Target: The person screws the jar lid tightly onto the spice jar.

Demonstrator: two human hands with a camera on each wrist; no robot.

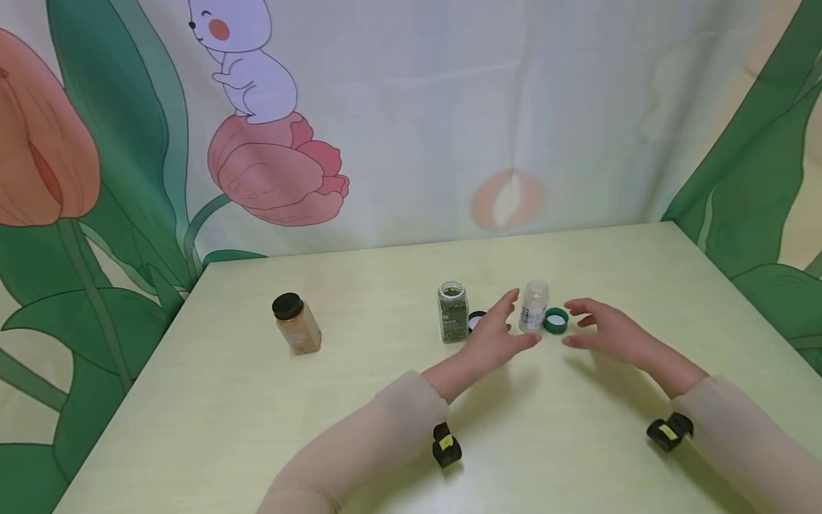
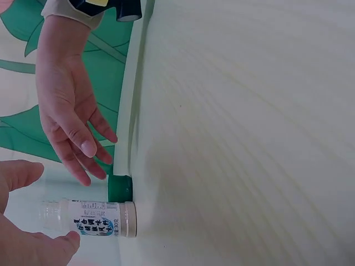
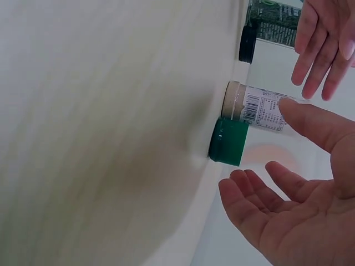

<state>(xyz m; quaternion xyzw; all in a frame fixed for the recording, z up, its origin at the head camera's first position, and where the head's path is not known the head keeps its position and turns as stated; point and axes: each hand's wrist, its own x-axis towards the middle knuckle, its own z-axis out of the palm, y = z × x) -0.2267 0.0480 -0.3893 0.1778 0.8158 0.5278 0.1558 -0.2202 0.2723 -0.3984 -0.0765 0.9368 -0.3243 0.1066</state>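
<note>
A clear plastic bottle with a printed label (image 1: 534,307) stands upright on the table, with some pale contents at its bottom. Beside its base lies a green cap (image 1: 556,320), its hollow side up. My left hand (image 1: 493,338) is just left of the bottle, thumb and fingers spread apart and holding nothing. On the other side, my right hand (image 1: 611,333) hovers by the green cap with its fingers loosely bent around air. Left of my left hand is an uncapped glass jar of green dried herbs (image 1: 454,318). A black cap (image 1: 475,320) lies next to that jar, partly hidden by the hand.
Farther left on the table (image 1: 212,400) stands a jar of brown spice (image 1: 302,332) with its black lid on. Behind the table's back edge hangs a printed curtain (image 1: 411,128). Each wrist carries a small black camera.
</note>
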